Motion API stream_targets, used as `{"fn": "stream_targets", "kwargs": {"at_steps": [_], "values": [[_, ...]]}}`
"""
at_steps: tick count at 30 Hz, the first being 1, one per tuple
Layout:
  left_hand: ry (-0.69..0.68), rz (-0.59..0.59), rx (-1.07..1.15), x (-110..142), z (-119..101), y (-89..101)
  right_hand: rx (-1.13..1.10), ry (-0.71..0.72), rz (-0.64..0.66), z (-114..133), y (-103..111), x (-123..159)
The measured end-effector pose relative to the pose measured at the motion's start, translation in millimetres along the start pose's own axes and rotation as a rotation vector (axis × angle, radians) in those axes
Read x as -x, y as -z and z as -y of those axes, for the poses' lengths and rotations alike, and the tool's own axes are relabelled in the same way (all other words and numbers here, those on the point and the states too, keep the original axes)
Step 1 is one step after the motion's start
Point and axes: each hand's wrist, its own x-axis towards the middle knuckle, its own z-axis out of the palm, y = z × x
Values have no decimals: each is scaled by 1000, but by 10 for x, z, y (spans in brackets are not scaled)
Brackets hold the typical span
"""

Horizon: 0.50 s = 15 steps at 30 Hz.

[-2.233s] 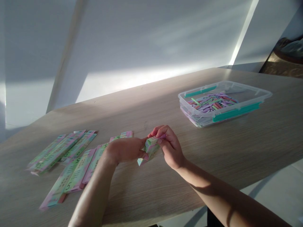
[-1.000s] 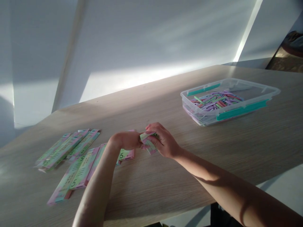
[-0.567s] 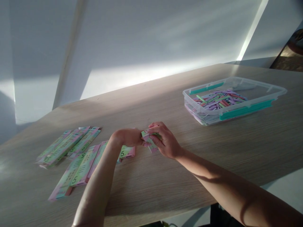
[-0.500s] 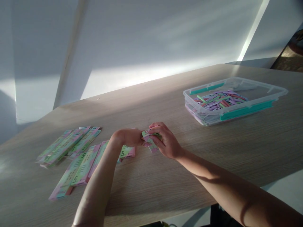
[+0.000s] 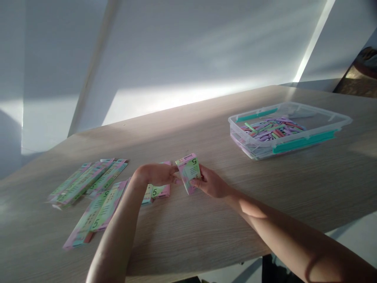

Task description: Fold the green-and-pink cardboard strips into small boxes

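**Left hand (image 5: 156, 175) and right hand (image 5: 211, 184) pinch a folded card box (image 5: 188, 173)**

The left hand is held half closed, its fingertips pressed to the left edge of the box. The right hand is likewise partly curled, with its fingers (image 5: 196, 183) set against the lower right side. The box is gripped between both hands, tilted slightly, with a printed "5" near its top on a pink-and-green face (whether its lower corner meets the wooden table (image 5: 265, 204) cannot be told).

To the left of the box, printed card strips (image 5: 88, 182) are laid flat in loose rows, partly crossed by the left forearm. A shorter printed strip (image 5: 158, 191) is seen just beside the box, below the left hand. Well apart to the right of the box, a clear plastic tub (image 5: 290, 131) with teal clips (image 5: 303, 141) is found, with pastel card sticks (image 5: 272, 129) heaped inside.
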Motion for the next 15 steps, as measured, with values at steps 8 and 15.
{"fn": "stream_targets", "kwargs": {"at_steps": [8, 15], "values": [[76, -18, 79, 373, -83, -10, -249, -214, -136, -124, -66, -21], [119, -17, 149, 564, -292, -71, 166, -312, -209, -105, -241, -377]]}}
